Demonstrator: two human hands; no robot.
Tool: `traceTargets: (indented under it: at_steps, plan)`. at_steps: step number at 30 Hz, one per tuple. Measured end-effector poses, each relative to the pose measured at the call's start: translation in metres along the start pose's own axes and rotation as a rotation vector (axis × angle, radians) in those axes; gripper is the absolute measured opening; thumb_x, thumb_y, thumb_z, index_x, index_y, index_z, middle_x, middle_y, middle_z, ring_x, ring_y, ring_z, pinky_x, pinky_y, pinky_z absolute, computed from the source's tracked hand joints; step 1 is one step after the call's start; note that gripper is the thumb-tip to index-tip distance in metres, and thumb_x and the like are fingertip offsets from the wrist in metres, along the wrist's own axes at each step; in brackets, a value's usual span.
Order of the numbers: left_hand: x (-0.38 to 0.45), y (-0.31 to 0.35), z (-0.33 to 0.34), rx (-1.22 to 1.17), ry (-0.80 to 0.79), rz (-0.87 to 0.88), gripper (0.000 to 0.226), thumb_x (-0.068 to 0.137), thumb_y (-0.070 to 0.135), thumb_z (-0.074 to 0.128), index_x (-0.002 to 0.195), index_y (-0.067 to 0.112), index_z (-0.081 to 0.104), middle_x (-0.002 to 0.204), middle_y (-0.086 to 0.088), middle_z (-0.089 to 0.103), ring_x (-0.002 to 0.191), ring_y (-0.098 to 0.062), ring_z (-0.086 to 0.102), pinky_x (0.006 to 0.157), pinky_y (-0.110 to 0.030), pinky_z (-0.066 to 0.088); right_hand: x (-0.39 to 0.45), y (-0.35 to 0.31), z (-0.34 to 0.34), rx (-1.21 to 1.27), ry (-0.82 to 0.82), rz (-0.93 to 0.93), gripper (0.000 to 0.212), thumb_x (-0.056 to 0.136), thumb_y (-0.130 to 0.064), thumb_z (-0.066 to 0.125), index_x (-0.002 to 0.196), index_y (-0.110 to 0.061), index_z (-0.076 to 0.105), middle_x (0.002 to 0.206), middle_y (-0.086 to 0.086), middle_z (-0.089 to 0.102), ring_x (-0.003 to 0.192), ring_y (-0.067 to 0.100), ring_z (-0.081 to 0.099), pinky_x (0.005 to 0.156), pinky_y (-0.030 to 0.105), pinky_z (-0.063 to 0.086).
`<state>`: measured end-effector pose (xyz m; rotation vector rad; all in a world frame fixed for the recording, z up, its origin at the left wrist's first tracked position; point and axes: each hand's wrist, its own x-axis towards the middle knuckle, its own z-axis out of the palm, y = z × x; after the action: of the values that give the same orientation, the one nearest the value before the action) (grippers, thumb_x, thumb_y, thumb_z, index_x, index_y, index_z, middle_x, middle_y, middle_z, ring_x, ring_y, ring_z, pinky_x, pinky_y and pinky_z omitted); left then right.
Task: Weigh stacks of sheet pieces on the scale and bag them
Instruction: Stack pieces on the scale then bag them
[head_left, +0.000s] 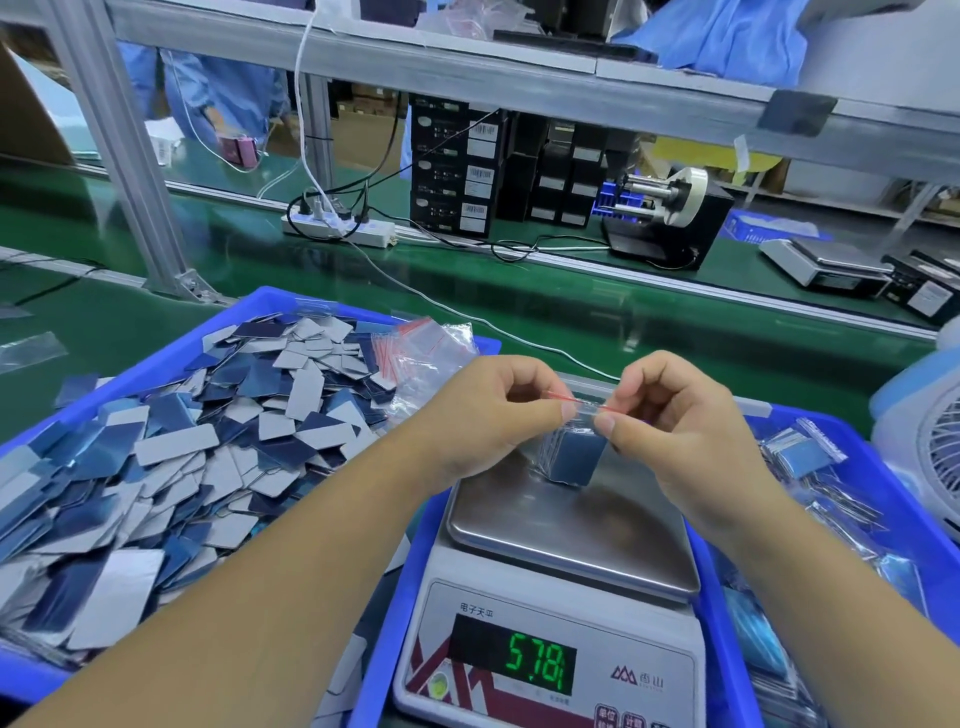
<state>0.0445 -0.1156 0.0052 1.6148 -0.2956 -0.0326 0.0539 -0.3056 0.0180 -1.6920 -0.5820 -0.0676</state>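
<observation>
A big blue tray (171, 358) on the left is full of loose blue and grey sheet pieces (171, 457). A scale (561, 571) sits in the middle with green numbers lit up. Over its metal plate, the left hand (498, 410) and the right hand (670, 415) come close together. Each one pinches the red strip at the top of a small clear bag (574, 452). A stack of pieces is inside the bag, and its bottom looks to rest on the plate. The bag is probably light, thin and slippery, while the pieces seem stiff. The top edge, near both corners, looks like the best place to hold.
</observation>
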Motion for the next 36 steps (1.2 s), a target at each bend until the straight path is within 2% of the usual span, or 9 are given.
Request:
traceTargets:
  at_steps: [8,12,15,17,19,23,29,33,36]
  plan:
    - [0.002,-0.003,0.002,0.047,0.007,0.043,0.002,0.077,0.022,0.068,0.076,0.020,0.068,0.069,0.007,0.059,0.068,-0.012,0.052,0.066,-0.025,0.044,-0.002,-0.001,0.005,0.014,-0.005,-0.011,0.027,0.074,-0.007,0.070,0.075,-0.033,0.062,0.069,-0.004,0.065,0.061,0.009,0.054,0.057,0.020,0.045]
    - [0.000,-0.004,0.004,0.064,0.021,0.060,0.002,0.078,0.024,0.069,0.075,0.022,0.069,0.070,0.005,0.061,0.069,-0.012,0.052,0.067,-0.026,0.043,-0.003,-0.004,0.005,-0.012,0.008,-0.031,0.025,0.073,-0.007,0.071,0.075,-0.030,0.060,0.069,-0.002,0.066,0.061,0.008,0.055,0.057,0.019,0.046]
    - [0.000,-0.003,0.004,0.127,0.017,0.089,0.003,0.078,0.027,0.070,0.075,0.026,0.070,0.075,0.005,0.065,0.071,-0.010,0.056,0.070,-0.025,0.046,-0.003,-0.002,0.004,-0.019,-0.003,-0.038,0.030,0.078,0.006,0.076,0.079,-0.018,0.058,0.070,-0.001,0.067,0.062,0.008,0.058,0.059,0.017,0.048]
    - [0.001,-0.003,0.003,0.153,0.025,0.106,0.007,0.077,0.027,0.069,0.072,0.031,0.070,0.074,0.011,0.066,0.071,-0.006,0.058,0.071,-0.021,0.045,-0.003,-0.003,0.003,-0.022,-0.009,-0.034,0.036,0.079,0.012,0.074,0.078,-0.020,0.058,0.070,0.001,0.068,0.063,0.009,0.061,0.060,0.017,0.049]
    - [0.001,-0.002,0.003,0.174,0.023,0.114,0.007,0.077,0.027,0.069,0.071,0.031,0.069,0.074,0.013,0.066,0.072,-0.006,0.058,0.072,-0.022,0.045,-0.003,-0.006,0.002,-0.021,-0.015,-0.028,0.042,0.078,0.009,0.076,0.074,-0.029,0.060,0.071,0.002,0.070,0.065,0.013,0.063,0.061,0.019,0.050]
    - [0.000,0.002,-0.002,0.176,0.004,0.101,0.003,0.076,0.029,0.073,0.073,0.028,0.072,0.075,0.008,0.066,0.073,-0.009,0.058,0.074,-0.027,0.047,-0.001,-0.012,-0.002,-0.032,-0.007,-0.009,0.030,0.069,-0.009,0.079,0.070,-0.032,0.060,0.072,0.007,0.073,0.066,0.019,0.066,0.060,0.025,0.051]
    - [-0.004,0.012,-0.011,0.100,-0.035,0.055,0.005,0.067,0.023,0.081,0.066,0.024,0.076,0.073,-0.002,0.070,0.074,-0.015,0.061,0.077,-0.034,0.047,-0.004,-0.019,-0.008,-0.052,-0.040,-0.025,0.041,0.072,0.007,0.081,0.067,-0.028,0.059,0.068,0.003,0.073,0.058,0.014,0.062,0.056,0.026,0.053]
    - [-0.006,0.015,-0.015,0.104,-0.061,0.076,0.009,0.063,0.021,0.085,0.061,0.023,0.076,0.068,-0.005,0.067,0.072,-0.023,0.057,0.076,-0.039,0.043,-0.006,-0.023,-0.006,0.019,-0.080,-0.033,0.034,0.068,-0.002,0.079,0.066,-0.028,0.058,0.066,0.003,0.072,0.054,0.012,0.060,0.054,0.024,0.052]
    - [-0.006,0.013,-0.017,0.119,-0.078,0.060,0.010,0.065,0.021,0.086,0.063,0.024,0.077,0.066,-0.001,0.069,0.069,-0.016,0.059,0.073,-0.033,0.045,-0.004,-0.018,-0.006,0.050,-0.097,0.011,0.032,0.068,-0.005,0.079,0.066,-0.028,0.058,0.065,0.003,0.070,0.054,0.015,0.058,0.054,0.024,0.051]
